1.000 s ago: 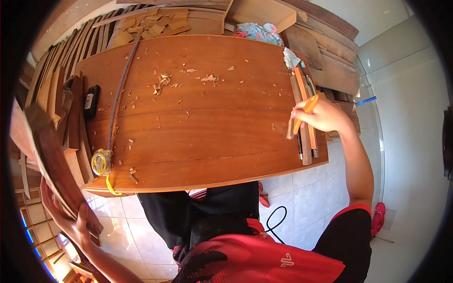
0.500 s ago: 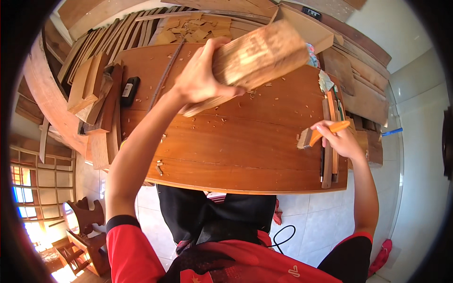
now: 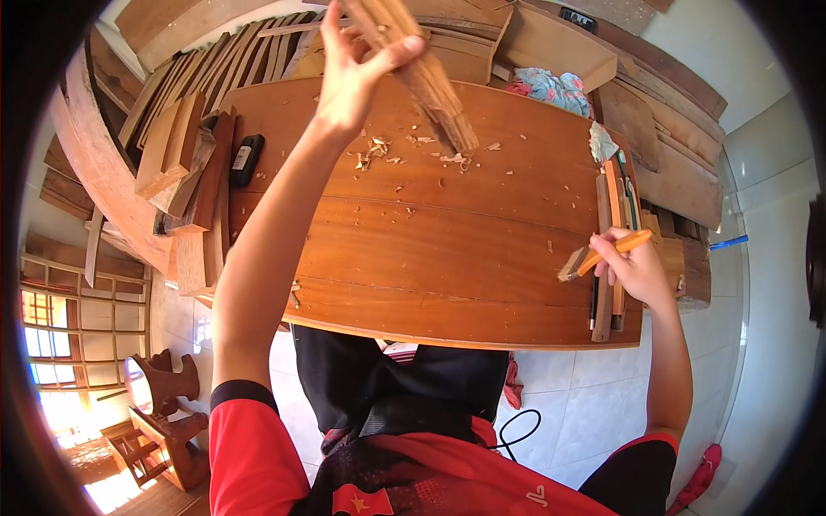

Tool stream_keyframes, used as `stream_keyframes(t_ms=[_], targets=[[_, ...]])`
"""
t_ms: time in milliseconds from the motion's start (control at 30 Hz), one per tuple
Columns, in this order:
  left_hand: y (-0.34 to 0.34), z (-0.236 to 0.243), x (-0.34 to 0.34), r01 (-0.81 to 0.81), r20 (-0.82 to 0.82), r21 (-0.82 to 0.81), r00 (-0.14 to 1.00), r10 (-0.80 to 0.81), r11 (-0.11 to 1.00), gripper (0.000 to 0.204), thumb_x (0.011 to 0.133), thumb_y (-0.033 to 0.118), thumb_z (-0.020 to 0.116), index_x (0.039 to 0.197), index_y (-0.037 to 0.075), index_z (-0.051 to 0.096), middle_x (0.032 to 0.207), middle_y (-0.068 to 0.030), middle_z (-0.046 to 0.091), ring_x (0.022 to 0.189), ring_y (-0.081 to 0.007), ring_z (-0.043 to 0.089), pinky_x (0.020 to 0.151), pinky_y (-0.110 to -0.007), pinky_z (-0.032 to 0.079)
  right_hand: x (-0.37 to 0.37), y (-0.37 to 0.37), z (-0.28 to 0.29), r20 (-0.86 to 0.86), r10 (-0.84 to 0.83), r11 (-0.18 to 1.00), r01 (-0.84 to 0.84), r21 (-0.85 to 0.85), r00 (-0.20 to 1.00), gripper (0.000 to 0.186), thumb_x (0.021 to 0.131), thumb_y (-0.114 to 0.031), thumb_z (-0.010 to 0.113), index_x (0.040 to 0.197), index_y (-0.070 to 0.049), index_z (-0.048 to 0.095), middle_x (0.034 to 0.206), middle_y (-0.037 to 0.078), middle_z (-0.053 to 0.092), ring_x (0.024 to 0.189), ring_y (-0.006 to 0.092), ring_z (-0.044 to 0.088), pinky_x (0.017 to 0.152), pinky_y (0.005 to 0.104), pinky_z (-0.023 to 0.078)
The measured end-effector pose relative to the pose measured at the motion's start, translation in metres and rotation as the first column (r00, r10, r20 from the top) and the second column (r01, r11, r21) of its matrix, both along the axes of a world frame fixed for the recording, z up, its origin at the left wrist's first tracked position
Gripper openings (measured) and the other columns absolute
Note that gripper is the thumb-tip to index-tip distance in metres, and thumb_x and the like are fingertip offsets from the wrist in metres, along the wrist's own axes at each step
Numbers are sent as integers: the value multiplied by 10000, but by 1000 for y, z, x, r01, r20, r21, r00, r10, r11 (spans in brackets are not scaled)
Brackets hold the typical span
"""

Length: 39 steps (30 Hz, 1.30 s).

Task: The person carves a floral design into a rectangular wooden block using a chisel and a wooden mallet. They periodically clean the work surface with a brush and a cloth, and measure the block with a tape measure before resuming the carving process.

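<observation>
Boards and stacked timber line the far side of the room, and shavings point(image 3: 374, 155) lie scattered over the brown tabletop point(image 3: 430, 254) in front of me. My left hand point(image 3: 348, 73) is closed on a wooden block point(image 3: 434, 99), thumb across its near face, out towards the far edge. The block lies ahead and to the left of my right hand point(image 3: 632, 262), well apart from it, so the left is plainly the nearer one. Its long axis runs slantwise, from the upper left down to the right, with the lower end over the shavings; whether that end touches the table, I can't tell. The upper end runs out of view.

My right hand is clamped round the orange handle of a brush point(image 3: 632, 242), near the wood strips point(image 3: 605, 258) along the right side. The bristles point left, slightly towards me — across the table from the block.

Half a second ago the block showed me a broad face and rose towards the right; now it is turned to slope down that way, farther off, and the flowered cloth point(image 3: 551, 90) behind it has come clear. My right hand has kept its grip on the brush.
</observation>
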<state>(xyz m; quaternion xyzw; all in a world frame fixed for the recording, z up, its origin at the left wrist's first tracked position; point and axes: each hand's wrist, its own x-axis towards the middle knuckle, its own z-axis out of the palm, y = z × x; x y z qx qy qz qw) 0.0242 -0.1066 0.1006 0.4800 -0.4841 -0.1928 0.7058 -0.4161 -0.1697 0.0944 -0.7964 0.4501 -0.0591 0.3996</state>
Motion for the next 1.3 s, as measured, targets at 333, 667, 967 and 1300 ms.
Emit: stream_keyframes(t_ms=[333, 667, 967, 1300], targets=[[119, -8, 34, -231, -352, 6, 910, 218, 973, 370, 947, 464, 638, 1148, 154, 629, 1040, 7, 577, 1030, -170, 571, 952, -370, 473, 56, -34, -34, 207, 71, 997, -77, 22, 976, 518, 1036, -503, 616, 933, -2, 701, 740, 90, 740, 557, 128, 678, 497, 289, 517], [185, -5, -23, -193, 355, 274, 931, 87, 942, 1264, 572, 488, 885, 1566, -4, 279, 1287, -145, 523, 1157, -258, 554, 979, -415, 486, 48, -89, 38, -65, 44, 979, -56, -198, 997, 388, 1019, -358, 604, 882, -19, 733, 603, 58, 658, 511, 111, 599, 516, 308, 466], [143, -8, -44, -240, 633, 299, 774, -4, 924, 1404, 499, 343, 941, 1655, 68, 194, 1405, -210, 575, 1277, -344, 605, 1095, -492, 480, 60, -105, 2, -456, 20, 959, -146, -242, 890, 395, 910, -377, 630, 785, -22, 747, 645, 72, 720, 657, 208, 725, 689, 367, 567], [156, 16, -88, -18, 758, 502, 491, -429, 865, 1095, 516, 471, 956, 1481, 199, 516, 1366, -112, 575, 1221, -346, 619, 970, -494, 566, 98, -133, -25, 120, 104, 994, -107, 16, 987, 355, 1036, -376, 595, 971, -63, 751, 688, 33, 692, 546, 63, 573, 487, 241, 429]])
